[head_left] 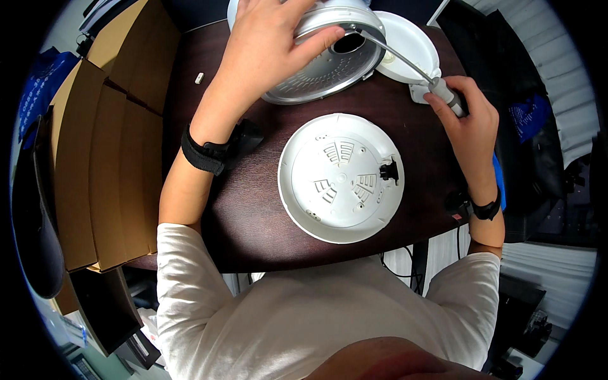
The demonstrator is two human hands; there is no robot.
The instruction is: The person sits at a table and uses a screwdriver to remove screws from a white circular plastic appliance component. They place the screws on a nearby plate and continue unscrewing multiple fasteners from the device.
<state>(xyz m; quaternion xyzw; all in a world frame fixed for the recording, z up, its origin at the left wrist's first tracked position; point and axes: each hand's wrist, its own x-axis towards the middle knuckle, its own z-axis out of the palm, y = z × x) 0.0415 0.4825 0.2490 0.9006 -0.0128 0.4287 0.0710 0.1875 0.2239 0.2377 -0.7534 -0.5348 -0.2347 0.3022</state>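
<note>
At the far side of the table, my left hand [269, 47] grips the rim of a round white appliance housing [326, 76], thumb along its edge and other fingers partly cut off by the top of the view. The housing is tilted, showing a grey metal inside with rows of small slots and a dark round opening. My right hand [465, 111] holds a screwdriver [446, 95] by its grey handle. Its long shaft slants up and left, the tip reaching the housing's rim close to my left thumb. Nearer to me lies a round white base cover [342, 202] with vent slots and a black socket piece.
Behind the housing, to the right, sits a white round lid [411, 44]. A small white piece [199, 78] lies on the dark brown table [247, 215]. Cardboard boxes [95, 171] line the left edge. A black seat [506, 69] stands beyond the right edge; cables hang below the front.
</note>
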